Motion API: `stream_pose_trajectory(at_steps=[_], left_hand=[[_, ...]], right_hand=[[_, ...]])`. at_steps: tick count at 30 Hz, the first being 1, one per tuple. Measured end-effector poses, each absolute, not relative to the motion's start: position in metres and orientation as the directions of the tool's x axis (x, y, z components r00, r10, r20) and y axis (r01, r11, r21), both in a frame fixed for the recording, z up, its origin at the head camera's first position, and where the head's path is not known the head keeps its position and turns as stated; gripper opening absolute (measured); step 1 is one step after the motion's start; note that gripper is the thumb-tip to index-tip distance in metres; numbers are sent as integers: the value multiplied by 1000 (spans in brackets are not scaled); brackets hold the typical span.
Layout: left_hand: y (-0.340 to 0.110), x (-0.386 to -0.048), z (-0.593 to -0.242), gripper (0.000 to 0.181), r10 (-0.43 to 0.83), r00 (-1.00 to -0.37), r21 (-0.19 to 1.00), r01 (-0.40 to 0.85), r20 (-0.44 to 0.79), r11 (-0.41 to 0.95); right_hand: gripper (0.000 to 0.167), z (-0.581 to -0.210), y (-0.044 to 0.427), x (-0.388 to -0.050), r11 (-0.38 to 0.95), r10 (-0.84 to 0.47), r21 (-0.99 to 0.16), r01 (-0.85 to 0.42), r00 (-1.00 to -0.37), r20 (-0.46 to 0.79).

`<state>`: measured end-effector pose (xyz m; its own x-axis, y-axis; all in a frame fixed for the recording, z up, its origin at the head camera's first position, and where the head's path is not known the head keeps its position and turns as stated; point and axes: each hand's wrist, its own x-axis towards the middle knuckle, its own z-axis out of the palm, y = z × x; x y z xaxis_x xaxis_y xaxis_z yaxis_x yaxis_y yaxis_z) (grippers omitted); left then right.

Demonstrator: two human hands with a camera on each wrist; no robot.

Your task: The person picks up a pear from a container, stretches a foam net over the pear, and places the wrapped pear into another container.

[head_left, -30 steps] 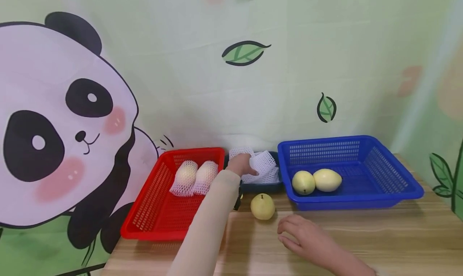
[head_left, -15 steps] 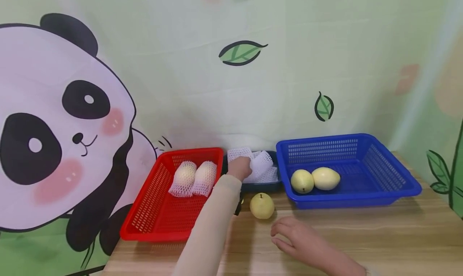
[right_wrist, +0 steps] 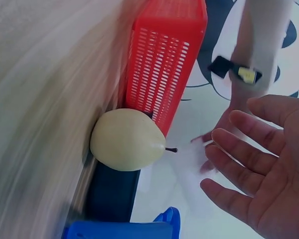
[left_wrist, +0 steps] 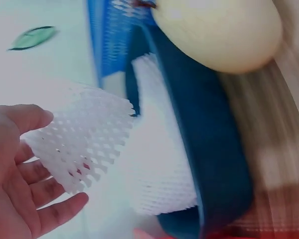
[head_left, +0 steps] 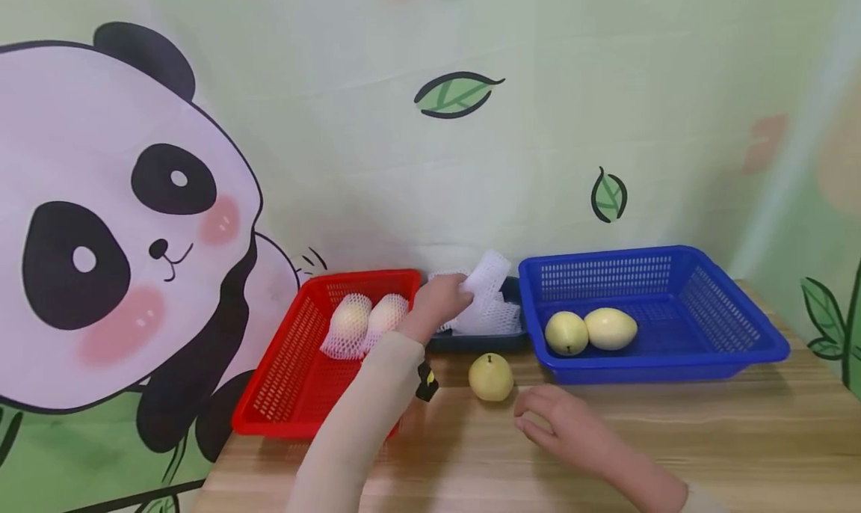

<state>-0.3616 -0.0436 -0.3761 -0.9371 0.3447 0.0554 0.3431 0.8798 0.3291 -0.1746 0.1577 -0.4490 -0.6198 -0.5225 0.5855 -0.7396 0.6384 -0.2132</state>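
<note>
Dark tray (head_left: 480, 343): flanked by red basket (head_left: 276, 423) and blue basket (head_left: 659, 365); left hand (head_left: 439, 303) and foam net (head_left: 490, 271) obstruct access from above.
Loose pear (head_left: 490, 378): in the way between tray and right hand (head_left: 565, 427).
Left sleeve (head_left: 363, 416): bars red basket's near right corner.
Blue basket: room right of two pears (head_left: 610, 329).

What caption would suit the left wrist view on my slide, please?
A left hand holds a foam net by a dark tray containing more netting, a pear at upper right.
</note>
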Motion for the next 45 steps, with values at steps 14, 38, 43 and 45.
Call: stream_pose_trajectory(at_steps=[14,38,43,45], left_hand=[[-66,-299,-373,39,285,-941,711,326,182,622],[-60,-234,-415,62,393,-916,974,153,77,166],[-56,-226,-414,84,397,-903,902,301,164,310],[-53,-224,-416,77,315,-928,886,308,200,347]], right_hand=[[30,-438,151,-183,685,-405,-281,-672,-672,619],[25,-422,121,-200,411,87,-726,-550,-770,633],[20,-414,116,-200,95,155,-940,-328,-928,339],[22,-413,114,-201,3,152,-962,-273,-951,270]])
